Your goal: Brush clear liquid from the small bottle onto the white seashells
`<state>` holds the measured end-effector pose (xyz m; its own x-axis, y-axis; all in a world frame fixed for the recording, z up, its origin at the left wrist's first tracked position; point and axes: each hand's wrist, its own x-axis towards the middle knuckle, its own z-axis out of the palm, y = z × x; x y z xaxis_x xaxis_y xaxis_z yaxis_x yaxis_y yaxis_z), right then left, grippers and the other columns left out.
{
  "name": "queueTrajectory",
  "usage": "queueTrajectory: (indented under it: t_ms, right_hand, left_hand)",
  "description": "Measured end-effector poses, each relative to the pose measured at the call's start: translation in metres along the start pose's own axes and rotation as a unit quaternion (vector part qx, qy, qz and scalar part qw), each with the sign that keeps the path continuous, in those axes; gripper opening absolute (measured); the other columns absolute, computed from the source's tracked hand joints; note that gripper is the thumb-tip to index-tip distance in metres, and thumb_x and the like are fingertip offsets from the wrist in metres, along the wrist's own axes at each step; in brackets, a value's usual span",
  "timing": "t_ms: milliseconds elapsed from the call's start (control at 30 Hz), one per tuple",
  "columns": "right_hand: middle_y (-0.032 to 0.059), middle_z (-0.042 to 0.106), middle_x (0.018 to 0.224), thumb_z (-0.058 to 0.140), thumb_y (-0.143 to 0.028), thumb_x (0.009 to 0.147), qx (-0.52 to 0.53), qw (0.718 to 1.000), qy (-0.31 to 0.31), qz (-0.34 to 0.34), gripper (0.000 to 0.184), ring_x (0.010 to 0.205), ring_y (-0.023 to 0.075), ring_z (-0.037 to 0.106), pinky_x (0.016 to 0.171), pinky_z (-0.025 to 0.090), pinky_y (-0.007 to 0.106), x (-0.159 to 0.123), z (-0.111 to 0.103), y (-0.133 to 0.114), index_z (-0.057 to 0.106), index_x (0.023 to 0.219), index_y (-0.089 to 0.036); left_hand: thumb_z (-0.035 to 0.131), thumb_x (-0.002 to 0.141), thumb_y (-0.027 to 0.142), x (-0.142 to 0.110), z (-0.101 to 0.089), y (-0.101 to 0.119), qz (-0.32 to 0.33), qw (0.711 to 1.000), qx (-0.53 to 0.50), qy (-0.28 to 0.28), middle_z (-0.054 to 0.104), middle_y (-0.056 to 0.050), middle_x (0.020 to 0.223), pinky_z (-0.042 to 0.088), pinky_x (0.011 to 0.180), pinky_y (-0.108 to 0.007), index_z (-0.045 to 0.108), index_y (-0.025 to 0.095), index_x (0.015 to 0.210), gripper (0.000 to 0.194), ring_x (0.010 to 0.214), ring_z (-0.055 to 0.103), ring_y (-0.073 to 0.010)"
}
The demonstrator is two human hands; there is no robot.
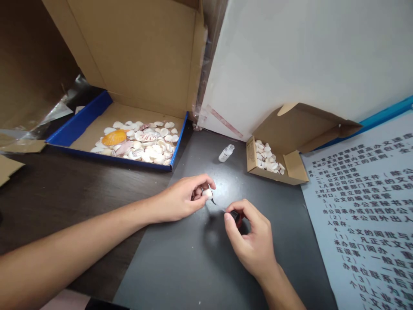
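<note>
While a large cardboard box (106,142) with a blue rim sat open at the far left of the dark table (48,189), its raised lid leaning back, a spread of pale seashells (145,144) lay inside it, an orange shell (114,137) among them at the left of the heap. Nearer the camera, the person's left hand (180,200) reached in from the left over a dark grey mat (193,258), thumb and fingers closed narrowly around a small white shell (207,193) held just above the mat. Just to its right, the right hand (253,239) pinched a small brush with a dark red handle (237,216), its thin tip pointing up and left toward the shell and ending just beside it; whether tip and shell touched could not be told. Beyond the hands, a small clear bottle (226,153) lay on its side on the mat, well apart from both. Farther right stood a small cardboard box (274,165), flap open, holding more white shells (267,158). At the far right edge a printed sheet (371,215) of black characters on light blue covered the table beside the mat.
</note>
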<state>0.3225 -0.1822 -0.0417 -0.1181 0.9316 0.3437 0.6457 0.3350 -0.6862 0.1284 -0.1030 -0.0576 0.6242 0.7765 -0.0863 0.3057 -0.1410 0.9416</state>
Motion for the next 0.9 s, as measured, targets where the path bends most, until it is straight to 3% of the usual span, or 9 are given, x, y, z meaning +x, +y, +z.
queueTrajectory:
  t_ms: [200,367,533,667,800,900]
  right_hand:
    - [-0.0031,0.053,0.070,0.060,-0.018,0.089,0.009,1.000,0.004,-0.009,0.007,0.057,0.0101,0.051,0.055,0.043,0.022,-0.0001,0.0008,0.0012,0.061,0.095,-0.020]
    - [-0.0023,0.055,0.070,0.060,-0.017,0.087,0.013,1.000,0.003,0.002,0.005,0.056,0.0103,0.050,0.055,0.043,0.023,-0.0012,0.0012,0.0024,0.058,0.084,-0.020]
    - [-0.0017,0.056,0.074,0.062,-0.021,0.089,0.023,1.000,0.008,-0.001,0.008,0.058,0.0106,0.052,0.057,0.045,0.023,-0.0025,0.0022,0.0018,0.061,0.097,-0.021]
    - [-0.0034,0.055,0.067,0.063,-0.019,0.086,0.019,1.000,0.000,0.010,0.004,0.054,0.0098,0.049,0.053,0.043,0.022,-0.0027,0.0020,0.0006,0.059,0.085,-0.020]
    - [-0.0031,0.057,0.072,0.064,-0.021,0.087,0.031,0.999,0.008,0.008,0.006,0.057,0.0094,0.052,0.055,0.044,0.021,-0.0031,0.0020,0.0007,0.060,0.091,-0.021]
    - [-0.0038,0.055,0.067,0.062,-0.019,0.086,0.033,0.999,-0.015,0.020,0.004,0.055,0.0095,0.050,0.053,0.043,0.021,-0.0026,0.0021,0.0004,0.059,0.085,-0.020]
  left_hand:
    - [0.053,0.086,0.022,0.0017,-0.0002,0.0043,0.004,0.998,-0.056,0.015,0.059,-0.002,0.086,0.044,0.073,-0.025,0.060,0.015,0.096,0.014,0.077,0.054,-0.0120]
    - [0.057,0.084,0.023,0.0029,-0.0004,0.0048,-0.035,0.989,-0.144,0.011,0.059,-0.001,0.087,0.047,0.077,-0.026,0.058,0.014,0.099,0.018,0.079,0.057,-0.0116]
    - [0.057,0.082,0.020,0.0018,0.0010,0.0053,-0.057,0.987,-0.151,0.013,0.061,-0.002,0.089,0.047,0.079,-0.027,0.058,0.014,0.103,0.022,0.080,0.059,-0.0118]
    - [0.059,0.082,0.020,0.0010,0.0019,0.0041,-0.063,0.984,-0.163,0.016,0.064,-0.003,0.091,0.049,0.081,-0.027,0.059,0.014,0.105,0.023,0.083,0.061,-0.0124]
    - [0.060,0.084,0.022,0.0006,0.0021,0.0029,-0.072,0.984,-0.165,0.012,0.064,-0.004,0.091,0.049,0.082,-0.028,0.059,0.014,0.107,0.025,0.083,0.061,-0.0126]
    - [0.059,0.084,0.023,0.0004,0.0022,0.0030,-0.071,0.983,-0.168,0.009,0.063,-0.004,0.093,0.048,0.083,-0.028,0.058,0.014,0.107,0.025,0.084,0.061,-0.0125]
